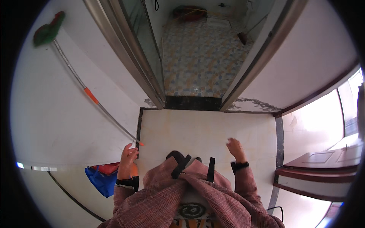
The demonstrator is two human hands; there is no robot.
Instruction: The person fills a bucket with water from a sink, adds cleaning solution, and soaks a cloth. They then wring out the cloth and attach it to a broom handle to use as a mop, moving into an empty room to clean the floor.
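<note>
My left hand (128, 159) hangs low on the left with its fingers apart and nothing in it. Close by is the orange tip of a long-handled mop (91, 95), which leans against the white wall with its green and red head up. Below that hand, partly covered by my wrist, a blue bag (100, 178) with something red at its top rests on the floor. My right hand (236, 148) is held over the pale tiled floor (196, 128), fingers curled and partly hidden from above; I see nothing in it. Both wrists wear black straps.
Ahead, a metal-framed doorway with a glass door (142, 42) and a black threshold (194, 103) opens onto a mosaic floor (199, 62). A red basin (190, 13) and a broom (243, 37) are inside. A dark red wooden door (322, 159) stands at right.
</note>
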